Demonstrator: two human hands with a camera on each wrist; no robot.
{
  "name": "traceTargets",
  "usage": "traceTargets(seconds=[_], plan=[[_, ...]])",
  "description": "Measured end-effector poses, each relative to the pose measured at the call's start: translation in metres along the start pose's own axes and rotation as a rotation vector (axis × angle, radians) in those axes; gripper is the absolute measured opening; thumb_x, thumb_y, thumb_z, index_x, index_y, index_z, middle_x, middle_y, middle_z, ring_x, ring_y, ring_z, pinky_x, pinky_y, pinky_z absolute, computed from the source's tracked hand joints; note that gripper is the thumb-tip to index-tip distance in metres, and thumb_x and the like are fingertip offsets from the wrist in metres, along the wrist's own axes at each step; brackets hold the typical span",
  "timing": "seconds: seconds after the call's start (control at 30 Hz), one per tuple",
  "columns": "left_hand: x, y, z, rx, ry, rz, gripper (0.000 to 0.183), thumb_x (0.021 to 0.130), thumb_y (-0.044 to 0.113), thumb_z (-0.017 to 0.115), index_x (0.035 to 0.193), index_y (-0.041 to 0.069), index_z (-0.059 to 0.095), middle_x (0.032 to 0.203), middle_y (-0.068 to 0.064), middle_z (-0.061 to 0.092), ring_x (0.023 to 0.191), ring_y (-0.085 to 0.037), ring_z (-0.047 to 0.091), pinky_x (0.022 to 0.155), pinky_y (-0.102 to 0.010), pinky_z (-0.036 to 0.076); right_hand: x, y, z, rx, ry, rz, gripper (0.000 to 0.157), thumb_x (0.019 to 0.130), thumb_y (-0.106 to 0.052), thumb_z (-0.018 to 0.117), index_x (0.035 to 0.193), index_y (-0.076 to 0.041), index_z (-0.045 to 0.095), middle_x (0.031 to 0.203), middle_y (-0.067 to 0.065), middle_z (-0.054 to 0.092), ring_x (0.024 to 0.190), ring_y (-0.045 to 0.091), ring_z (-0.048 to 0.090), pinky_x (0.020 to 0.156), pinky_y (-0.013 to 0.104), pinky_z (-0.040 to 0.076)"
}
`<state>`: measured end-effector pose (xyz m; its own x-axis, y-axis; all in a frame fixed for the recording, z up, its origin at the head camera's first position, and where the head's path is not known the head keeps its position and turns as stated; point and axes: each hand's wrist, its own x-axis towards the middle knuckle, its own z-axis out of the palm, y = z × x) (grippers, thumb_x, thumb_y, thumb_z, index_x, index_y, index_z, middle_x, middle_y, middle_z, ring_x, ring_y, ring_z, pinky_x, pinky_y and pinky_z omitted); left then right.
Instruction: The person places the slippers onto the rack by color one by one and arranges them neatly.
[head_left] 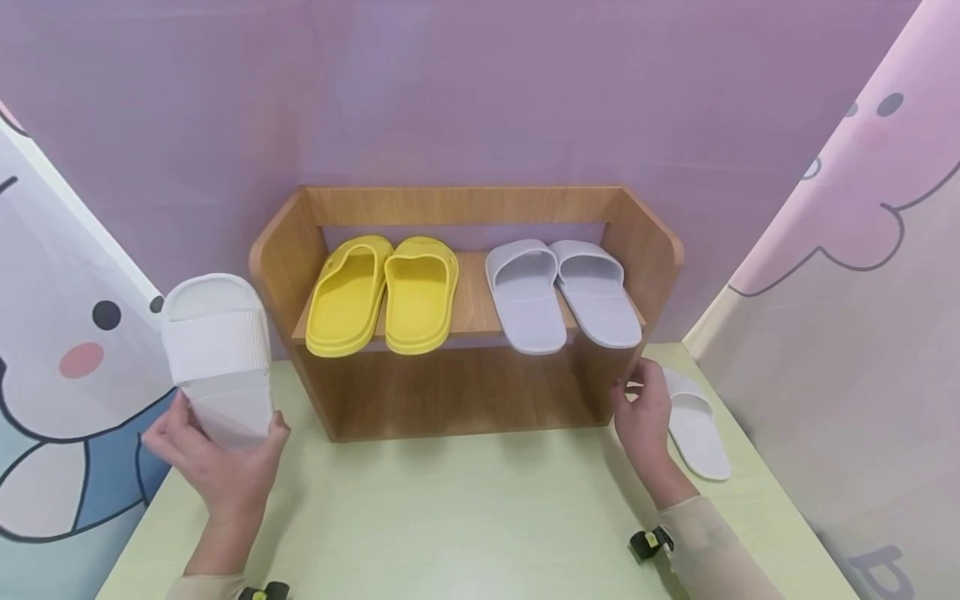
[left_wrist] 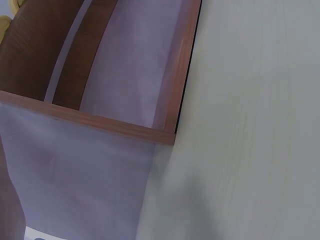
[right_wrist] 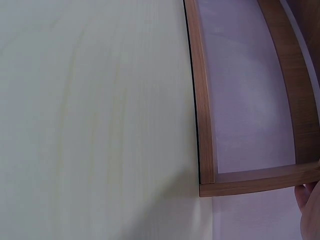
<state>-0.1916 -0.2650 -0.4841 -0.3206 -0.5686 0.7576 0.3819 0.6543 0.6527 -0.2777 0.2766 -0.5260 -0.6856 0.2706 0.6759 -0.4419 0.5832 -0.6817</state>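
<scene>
"Left grip [head_left: 225, 467]: what is being held?"
"One white slipper [head_left: 217, 346] is being pinched at its near end, raised left of the wooden rack [head_left: 465, 205]."
"And the right grip [head_left: 647, 410]?"
"The rack's right panel [head_left: 643, 267] is being pinched at its front edge."
"What is being carried elsewhere?"
"Yellow slippers [head_left: 347, 300] and pale slippers [head_left: 528, 312] are being carried by the shelf [head_left: 472, 287], a second white slipper [head_left: 697, 429] by the counter [head_left: 465, 517]."

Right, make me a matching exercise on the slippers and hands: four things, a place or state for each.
1. Yellow pair
2. Lavender pair
3. Left hand
4. Right hand

A. on the shelf's right half
B. by the rack's right side
C. on the shelf's left half
D. holding a white slipper

Pairs: 1-C, 2-A, 3-D, 4-B
</scene>
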Motion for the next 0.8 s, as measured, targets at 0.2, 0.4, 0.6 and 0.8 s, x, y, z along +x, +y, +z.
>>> traceTargets(seconds=[0.2,0.4,0.6,0.8], plan=[[0.001,0.017,-0.002,-0.05,-0.005,0.018,0.096,0.066,0.017,0.087,0.156,0.006,0.055,0.14,0.014,0.034,0.142,-0.01,0.034,0.116,-0.03,0.035,0.0,0.0,0.0,0.008,-0.003,0.012,0.033,0.091,0.014,0.068,0.123,0.009,0.062,0.108,0.02,0.069,0.1,0.018,0.064,0.08,0.015,0.055],[0.002,0.023,-0.001,-0.072,0.041,0.069,0.1,0.061,0.033,0.085,0.152,0.0,0.06,0.136,0.013,0.038,0.138,-0.01,0.037,0.112,-0.032,0.035,0.0,0.001,0.0,-0.001,-0.009,0.014,0.032,0.092,0.013,0.068,0.123,0.007,0.062,0.108,0.018,0.068,0.101,0.018,0.064,0.08,0.018,0.056],[0.0,0.022,0.003,-0.093,0.041,0.144,0.099,0.06,0.038,0.084,0.148,-0.003,0.062,0.136,0.008,0.043,0.135,-0.021,0.042,0.108,-0.028,0.038,0.0,0.001,0.0,0.001,-0.011,0.016,0.033,0.091,0.013,0.068,0.123,0.005,0.062,0.108,0.017,0.068,0.101,0.018,0.064,0.08,0.015,0.055],[-0.001,0.026,0.007,-0.092,-0.028,0.226,0.098,0.066,0.047,0.081,0.147,-0.004,0.059,0.136,-0.026,0.052,0.138,-0.029,0.043,0.109,-0.037,0.039,0.0,0.001,0.0,0.004,-0.007,0.008,0.033,0.091,0.013,0.068,0.123,0.006,0.062,0.108,0.019,0.068,0.101,0.017,0.064,0.081,0.011,0.052]])
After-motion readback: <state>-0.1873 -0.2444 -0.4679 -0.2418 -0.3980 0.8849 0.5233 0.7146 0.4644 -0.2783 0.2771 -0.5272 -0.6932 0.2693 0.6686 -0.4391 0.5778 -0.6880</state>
